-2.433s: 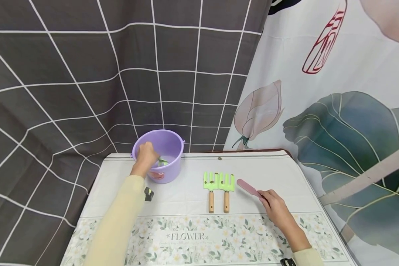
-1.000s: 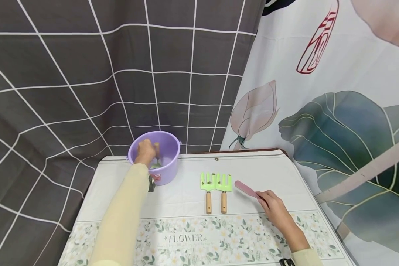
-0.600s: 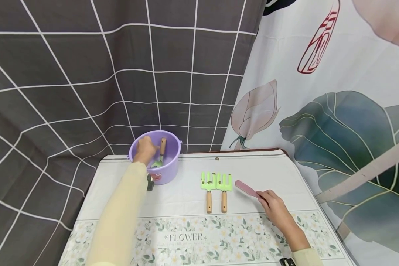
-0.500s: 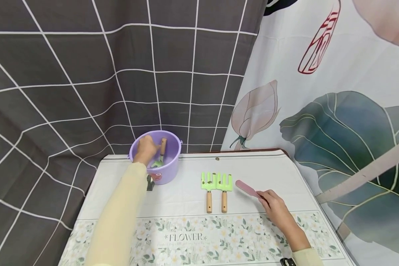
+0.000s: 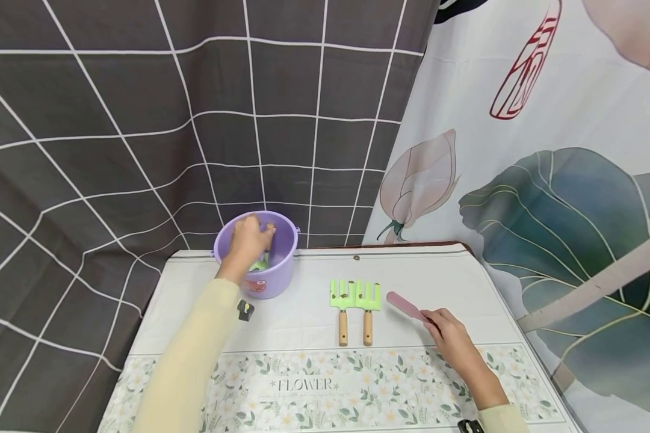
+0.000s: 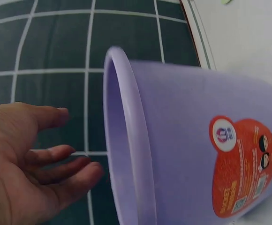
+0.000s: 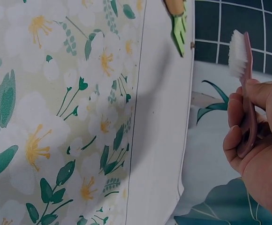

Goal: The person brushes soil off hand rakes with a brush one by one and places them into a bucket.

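My left hand (image 5: 247, 243) is over the mouth of a purple bucket (image 5: 281, 276), fingers relaxed and holding nothing. In the left wrist view the hand (image 6: 37, 164) hangs beside the bucket rim (image 6: 133, 126). Inside the bucket stands a green-headed garden tool (image 5: 259, 265); its wooden handle end (image 5: 271, 228) shows right by my fingertips. My right hand (image 5: 452, 340) grips a pink scrubbing brush (image 5: 404, 304) by its handle, above the right side of the table. White bristles (image 7: 238, 54) show in the right wrist view.
Two green hand forks (image 5: 343, 300) with wooden handles lie side by side mid-table, dotted with brown specks. A small brown bit (image 5: 357, 258) lies near the back edge. A grey checked curtain (image 5: 281, 138) hangs behind the bucket.
My left hand has let go of the green-headed tool in the bucket, then risen from inside it toward the rim and slightly right. My right hand keeps the brush almost still.
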`<state>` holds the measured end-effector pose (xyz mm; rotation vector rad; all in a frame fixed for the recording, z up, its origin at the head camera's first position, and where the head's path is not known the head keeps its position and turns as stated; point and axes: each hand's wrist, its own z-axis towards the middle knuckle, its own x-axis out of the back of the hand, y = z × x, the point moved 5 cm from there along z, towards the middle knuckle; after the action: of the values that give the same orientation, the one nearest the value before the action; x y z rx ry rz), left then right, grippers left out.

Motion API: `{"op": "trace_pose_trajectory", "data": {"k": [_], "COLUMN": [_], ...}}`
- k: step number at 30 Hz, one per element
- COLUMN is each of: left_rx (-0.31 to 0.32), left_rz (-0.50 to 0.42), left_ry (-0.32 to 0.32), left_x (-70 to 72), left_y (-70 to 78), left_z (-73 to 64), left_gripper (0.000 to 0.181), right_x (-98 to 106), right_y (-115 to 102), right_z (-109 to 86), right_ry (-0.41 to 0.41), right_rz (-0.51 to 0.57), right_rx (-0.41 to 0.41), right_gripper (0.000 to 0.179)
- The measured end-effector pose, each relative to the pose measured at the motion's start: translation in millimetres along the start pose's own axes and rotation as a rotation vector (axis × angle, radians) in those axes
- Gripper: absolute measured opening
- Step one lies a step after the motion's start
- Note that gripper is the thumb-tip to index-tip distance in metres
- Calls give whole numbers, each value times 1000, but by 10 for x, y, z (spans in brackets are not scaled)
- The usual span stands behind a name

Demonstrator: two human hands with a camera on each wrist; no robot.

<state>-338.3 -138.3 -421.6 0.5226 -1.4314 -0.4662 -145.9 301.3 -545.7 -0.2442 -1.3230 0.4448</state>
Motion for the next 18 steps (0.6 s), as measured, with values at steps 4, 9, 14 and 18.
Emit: {"op": "trace_pose_trajectory", "data": {"k": [4,9,14,18], "left_rx": [-105,-189,-301,-415], "left_rz": [-16,-10,-17,-63], "left_ry": [20,50,99,196], "left_x": [10,15,-8,-44], "left_y": [141,229,282,308], "left_z": [-102,-195,-313,-447], "left_gripper": [38,43,46,44], "right_x": [-4,-2,2,1], "right_y": [-3,-16,-23,-29], "right_z": [1,4,1,-4], "right_ry": [19,31,34,50], "right_rz": [0,-1,-1,-5], "right_rx": [14,23,20,39], "right_gripper": [28,28,27,27]}}
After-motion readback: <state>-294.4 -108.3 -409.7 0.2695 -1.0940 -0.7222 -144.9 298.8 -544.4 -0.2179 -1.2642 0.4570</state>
